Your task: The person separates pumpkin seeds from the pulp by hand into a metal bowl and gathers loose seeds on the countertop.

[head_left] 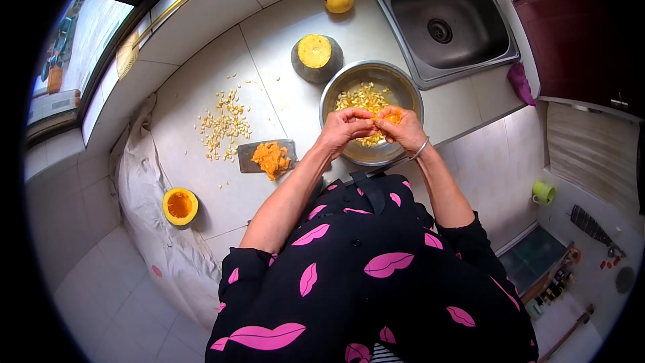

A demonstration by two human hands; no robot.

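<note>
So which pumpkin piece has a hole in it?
The left piece, by the whitish sheet: its middle is hollow. The other piece, beside the metal bowl, has a solid yellow top.

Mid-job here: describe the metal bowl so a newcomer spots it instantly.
Find the steel sink, upper right in the picture. Just below and left of it, beneath the left hand and right hand, is a metal bowl with pale seeds inside. Unlike the squarish sink, it is round and stands on the counter.

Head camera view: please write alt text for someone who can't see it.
A person's left hand and right hand meet at orange pulp above a metal bowl of pale seeds. Cut pumpkin pieces and scattered seeds sit on the counter.
</note>
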